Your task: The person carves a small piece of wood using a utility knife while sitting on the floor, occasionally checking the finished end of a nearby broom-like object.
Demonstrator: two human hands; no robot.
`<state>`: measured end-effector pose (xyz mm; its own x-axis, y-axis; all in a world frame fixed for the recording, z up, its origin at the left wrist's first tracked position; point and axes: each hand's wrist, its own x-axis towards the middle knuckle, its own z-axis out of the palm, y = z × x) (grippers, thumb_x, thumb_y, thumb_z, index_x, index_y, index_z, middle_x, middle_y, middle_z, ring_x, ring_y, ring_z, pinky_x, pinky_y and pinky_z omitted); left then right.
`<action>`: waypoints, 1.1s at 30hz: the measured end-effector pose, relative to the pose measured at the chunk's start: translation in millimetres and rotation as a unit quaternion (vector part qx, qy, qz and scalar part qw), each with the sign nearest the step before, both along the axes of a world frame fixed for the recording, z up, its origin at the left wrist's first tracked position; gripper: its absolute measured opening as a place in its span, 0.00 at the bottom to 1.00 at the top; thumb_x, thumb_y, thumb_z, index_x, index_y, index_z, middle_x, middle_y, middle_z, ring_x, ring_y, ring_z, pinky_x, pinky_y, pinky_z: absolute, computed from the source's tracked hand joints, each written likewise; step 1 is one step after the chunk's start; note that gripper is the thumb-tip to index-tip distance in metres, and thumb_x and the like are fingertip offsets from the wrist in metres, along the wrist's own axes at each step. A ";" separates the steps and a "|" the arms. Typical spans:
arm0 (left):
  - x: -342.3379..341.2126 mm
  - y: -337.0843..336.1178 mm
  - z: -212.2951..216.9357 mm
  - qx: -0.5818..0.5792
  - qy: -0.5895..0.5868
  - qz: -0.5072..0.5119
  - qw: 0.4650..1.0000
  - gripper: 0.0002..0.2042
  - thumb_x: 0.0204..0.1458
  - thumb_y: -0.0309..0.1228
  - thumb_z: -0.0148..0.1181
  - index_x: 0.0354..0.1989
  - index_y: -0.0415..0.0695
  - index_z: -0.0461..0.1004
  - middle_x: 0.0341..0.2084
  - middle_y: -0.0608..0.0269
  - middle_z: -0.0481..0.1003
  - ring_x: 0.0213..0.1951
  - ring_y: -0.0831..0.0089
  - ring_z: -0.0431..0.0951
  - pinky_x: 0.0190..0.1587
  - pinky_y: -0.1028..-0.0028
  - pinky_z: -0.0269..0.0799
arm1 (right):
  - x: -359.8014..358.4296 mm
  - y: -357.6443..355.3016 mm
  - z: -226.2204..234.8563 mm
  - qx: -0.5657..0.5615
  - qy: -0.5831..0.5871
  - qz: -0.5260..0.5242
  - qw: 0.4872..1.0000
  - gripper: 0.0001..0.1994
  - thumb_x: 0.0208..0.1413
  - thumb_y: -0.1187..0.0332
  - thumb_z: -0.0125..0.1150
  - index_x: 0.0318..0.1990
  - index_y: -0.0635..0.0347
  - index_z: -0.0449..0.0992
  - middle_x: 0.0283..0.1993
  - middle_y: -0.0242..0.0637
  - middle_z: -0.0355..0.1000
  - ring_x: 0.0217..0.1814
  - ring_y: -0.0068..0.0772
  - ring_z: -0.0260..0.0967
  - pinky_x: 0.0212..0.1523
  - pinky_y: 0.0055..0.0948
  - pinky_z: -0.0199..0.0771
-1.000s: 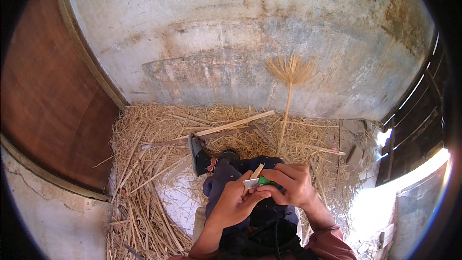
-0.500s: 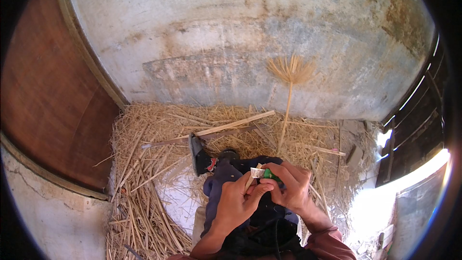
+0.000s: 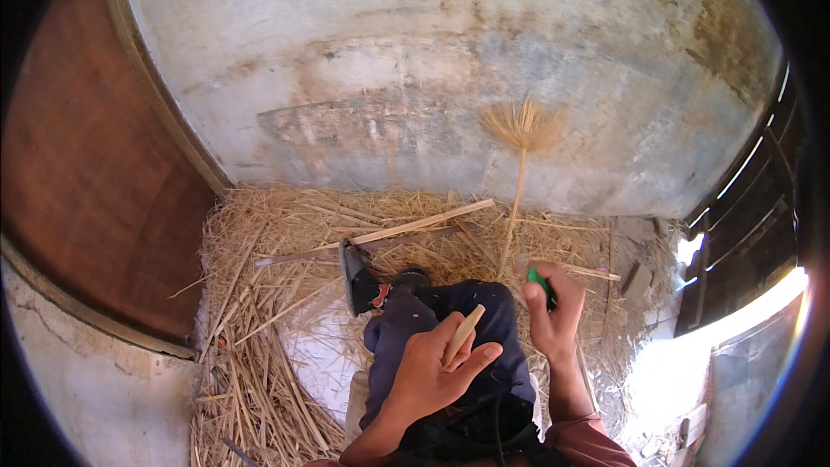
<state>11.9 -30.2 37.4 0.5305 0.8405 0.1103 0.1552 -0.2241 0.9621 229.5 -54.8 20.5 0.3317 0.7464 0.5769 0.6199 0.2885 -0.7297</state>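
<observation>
Our left hand [image 3: 430,372] pinches light, stiff wooden stick [image 3: 463,336] mid-shaft; right hand [image 3: 553,310] at 2 o'clock closed around green tool [image 3: 540,283].

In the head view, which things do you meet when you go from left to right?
Brown wooden door → straw heap → dark blade tool → left hand holding a pale stick → right hand holding a green thing → dark slatted shutter.

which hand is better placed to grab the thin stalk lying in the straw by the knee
Right. The right hand, holding a green object, is beside the stalk; the left hand grips a short stick over the lap.
</observation>
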 end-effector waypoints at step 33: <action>7.4 -9.0 -2.8 0.115 -0.008 0.075 0.991 0.22 0.59 0.44 0.78 0.32 0.40 0.72 0.13 0.61 0.66 0.14 0.73 0.67 0.20 0.70 0.62 | -11.1 -8.6 18.6 0.031 -0.162 0.172 0.971 0.15 0.51 0.62 0.80 0.44 0.56 0.87 0.25 0.31 0.74 0.20 0.35 0.73 0.20 0.34 0.69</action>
<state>19.4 -39.2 34.6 0.3979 0.8618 0.3144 0.1889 -0.4124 0.8912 218.4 -63.4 39.2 -0.1374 0.7409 0.6574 0.6735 0.5566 -0.4865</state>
